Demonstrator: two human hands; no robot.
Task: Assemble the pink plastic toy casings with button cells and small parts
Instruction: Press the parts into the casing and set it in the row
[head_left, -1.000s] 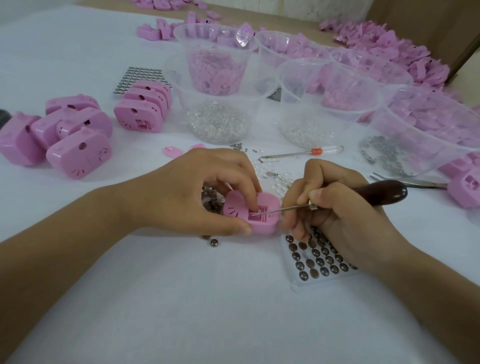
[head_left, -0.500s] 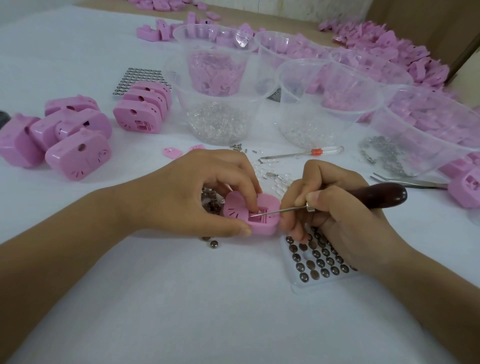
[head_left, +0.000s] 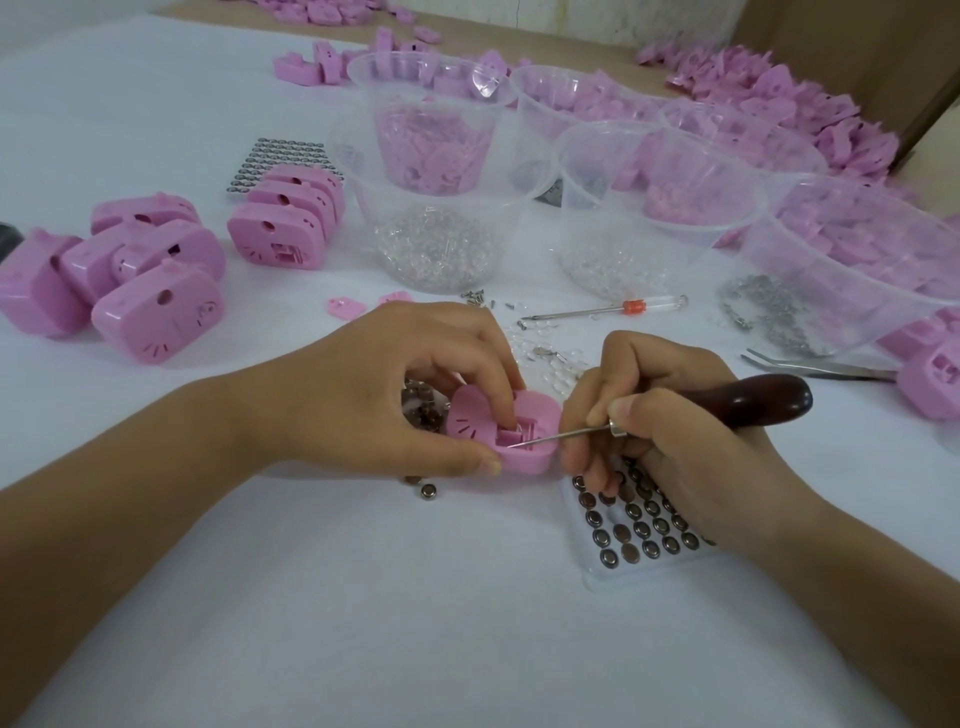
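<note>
My left hand (head_left: 384, 395) grips a pink toy casing (head_left: 524, 452) on the white table, thumb along its near edge and a fingertip pressing into its open battery slot. My right hand (head_left: 670, 436) holds an awl with a dark wooden handle (head_left: 763, 400); its thin metal tip (head_left: 550, 439) reaches into the slot. A clear tray of button cells (head_left: 644, 530) lies partly under my right hand. Two loose button cells (head_left: 428, 490) lie just in front of my left hand.
Pink casings (head_left: 156, 317) are piled at the left. Clear plastic tubs (head_left: 441, 208) of beads and pink parts stand behind. A small screwdriver (head_left: 608, 310), tweezers (head_left: 815, 366), loose screws and another battery sheet (head_left: 275, 161) lie around them. More pink parts are heaped at the far right.
The awl tip has slid a little further left into the casing's slot. Both hands stay in place on the casing and awl.
</note>
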